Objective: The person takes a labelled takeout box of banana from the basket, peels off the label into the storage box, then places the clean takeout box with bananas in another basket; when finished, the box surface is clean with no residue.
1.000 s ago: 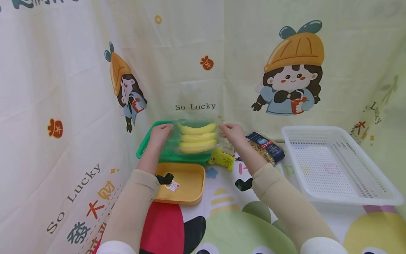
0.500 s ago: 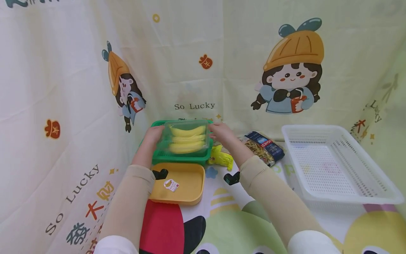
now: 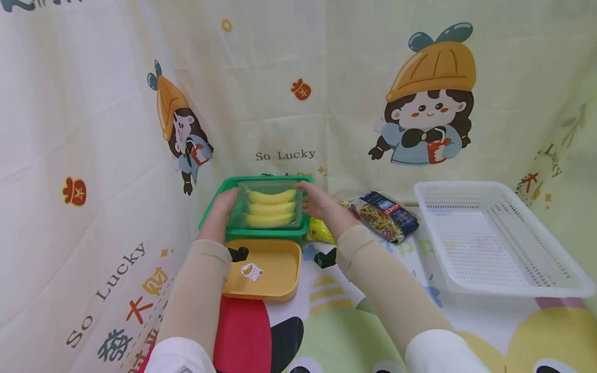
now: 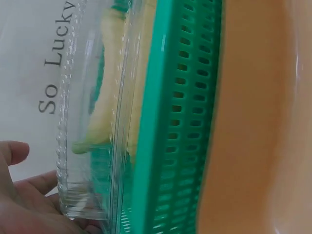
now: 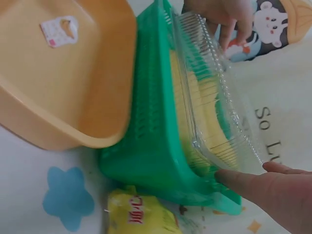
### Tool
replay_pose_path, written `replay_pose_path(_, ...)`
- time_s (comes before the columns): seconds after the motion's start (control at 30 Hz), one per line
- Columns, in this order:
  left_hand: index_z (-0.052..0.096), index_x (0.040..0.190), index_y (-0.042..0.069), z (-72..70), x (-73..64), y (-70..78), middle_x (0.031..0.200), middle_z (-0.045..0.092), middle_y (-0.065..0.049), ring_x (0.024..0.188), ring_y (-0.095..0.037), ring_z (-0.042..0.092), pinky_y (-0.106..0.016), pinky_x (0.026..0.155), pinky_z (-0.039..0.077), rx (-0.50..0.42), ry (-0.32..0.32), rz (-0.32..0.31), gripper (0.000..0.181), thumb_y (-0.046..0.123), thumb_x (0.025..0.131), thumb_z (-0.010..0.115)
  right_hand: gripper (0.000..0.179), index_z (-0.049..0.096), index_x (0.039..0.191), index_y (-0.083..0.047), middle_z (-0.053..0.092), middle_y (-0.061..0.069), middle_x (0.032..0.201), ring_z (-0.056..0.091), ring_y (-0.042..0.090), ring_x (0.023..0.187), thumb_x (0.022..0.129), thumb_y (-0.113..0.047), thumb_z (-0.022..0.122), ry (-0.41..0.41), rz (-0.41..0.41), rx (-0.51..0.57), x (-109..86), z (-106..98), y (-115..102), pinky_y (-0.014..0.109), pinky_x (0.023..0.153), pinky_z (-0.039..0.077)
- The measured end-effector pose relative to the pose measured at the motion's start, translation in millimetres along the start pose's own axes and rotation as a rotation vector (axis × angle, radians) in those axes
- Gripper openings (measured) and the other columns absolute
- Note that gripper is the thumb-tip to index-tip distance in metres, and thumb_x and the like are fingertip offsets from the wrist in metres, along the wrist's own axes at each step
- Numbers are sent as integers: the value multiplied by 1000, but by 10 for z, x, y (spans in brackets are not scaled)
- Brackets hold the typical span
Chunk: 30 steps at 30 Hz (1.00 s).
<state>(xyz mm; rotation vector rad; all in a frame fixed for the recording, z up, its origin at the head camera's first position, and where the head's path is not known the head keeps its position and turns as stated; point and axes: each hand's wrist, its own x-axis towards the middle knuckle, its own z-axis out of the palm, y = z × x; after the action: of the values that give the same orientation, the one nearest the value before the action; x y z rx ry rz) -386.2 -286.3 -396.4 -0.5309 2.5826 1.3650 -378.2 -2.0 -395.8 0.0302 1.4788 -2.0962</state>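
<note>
A clear plastic container [image 4: 115, 175] with several yellow bananas [image 3: 270, 209] inside sits in the green basket [image 3: 266, 233], part of it standing above the rim. My left hand [image 3: 226, 204] is at its left end; in the left wrist view the thumb stands off the lid while the other fingers lie along the container's end. At the opposite end, the right wrist view has my right hand [image 5: 278, 190] with the index finger straight at the container's lower edge and the thumb apart from it. Neither hand is curled round the container.
In front of the basket lies a yellow tray [image 3: 280, 269] with a banana sticker [image 3: 252, 272]. A yellow packet [image 3: 321, 231] is beside the basket, and a pasta bag [image 3: 387, 216] lies further right. A white perforated basket [image 3: 494, 290] stands at the far right.
Both hands have moved left and lowered the banana container from the air into the green basket. Their fingers have loosened from its ends.
</note>
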Motion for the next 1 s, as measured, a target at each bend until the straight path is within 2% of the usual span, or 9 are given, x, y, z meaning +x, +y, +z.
replay_pose_path(0.1,14,158,5,29,44,-34,166,7,-17,153,-36,8,-48,125,13,66,-12,-1,72,50,103,22,76,17,159,-14,-12,23,164,-8,44,152,96,-33,55,10,6,16,75,6,63,51,125,2)
replay_pose_path(0.23,13,158,4,73,77,-71,166,6,-18,153,-37,7,-49,125,13,104,-22,-3,73,51,103,20,74,21,158,-15,-13,23,164,-10,46,151,95,-35,54,54,5,34,146,33,128,54,124,-1)
replay_pose_path(0.47,11,159,5,122,124,-176,166,3,-17,153,-39,7,-52,125,12,43,-13,-55,76,55,102,21,74,20,158,-11,-15,12,166,-17,36,152,95,-36,51,106,1,32,227,141,231,56,123,-7)
replay_pose_path(0.57,12,158,4,131,148,-228,166,6,-19,152,-40,10,-53,124,14,23,-31,-70,79,57,101,23,73,22,158,-13,-9,7,167,-16,32,152,95,-37,51,125,-9,27,252,167,279,54,123,-7)
replay_pose_path(0.77,11,158,2,158,162,-289,165,6,-21,151,-43,12,-55,123,17,36,-75,-59,78,55,102,22,67,26,157,-21,0,2,168,-9,29,154,99,-43,47,144,21,-70,294,215,331,54,125,0)
replay_pose_path(0.9,10,158,1,172,152,-302,165,6,-22,151,-43,10,-54,123,16,76,-65,-26,79,55,102,22,63,31,156,-24,-1,3,168,-4,29,155,99,-46,46,137,49,-135,312,238,346,53,125,5)
replay_pose_path(1.0,14,158,1,188,144,-310,165,11,-22,151,-42,14,-53,123,17,96,-49,0,79,56,101,24,60,34,155,-25,1,4,168,-2,29,155,100,-48,44,123,40,-191,318,243,358,55,124,7)
